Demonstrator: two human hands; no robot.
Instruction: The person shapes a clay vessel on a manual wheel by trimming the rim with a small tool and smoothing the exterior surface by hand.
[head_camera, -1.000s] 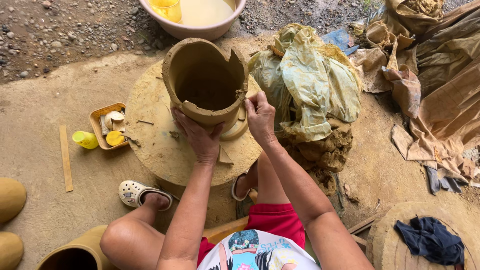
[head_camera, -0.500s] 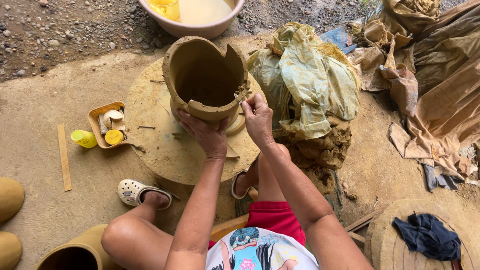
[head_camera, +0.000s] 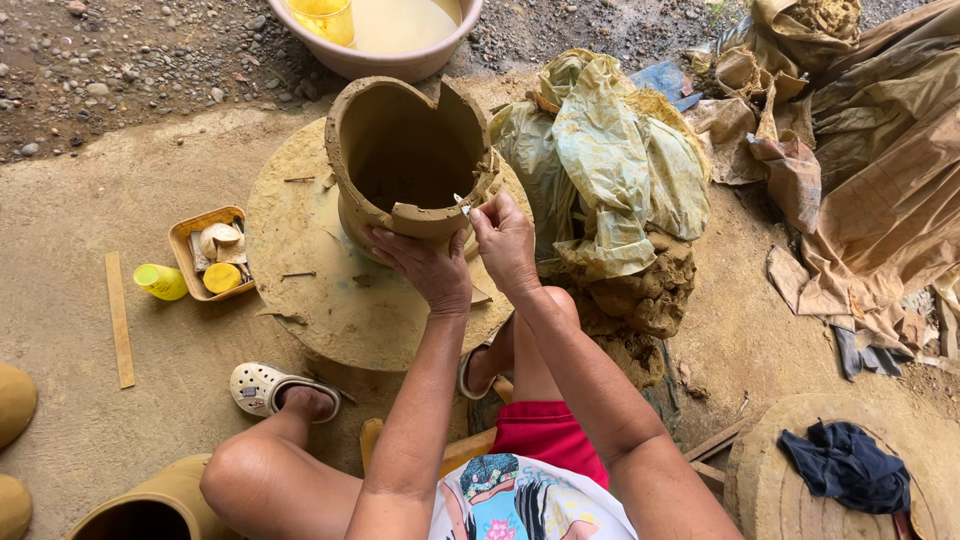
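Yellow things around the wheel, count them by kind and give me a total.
Yellow bottle lying on the ground: 1
Yellow round piece in the small tray: 1
Yellow cup in the basin: 1
Total: 3
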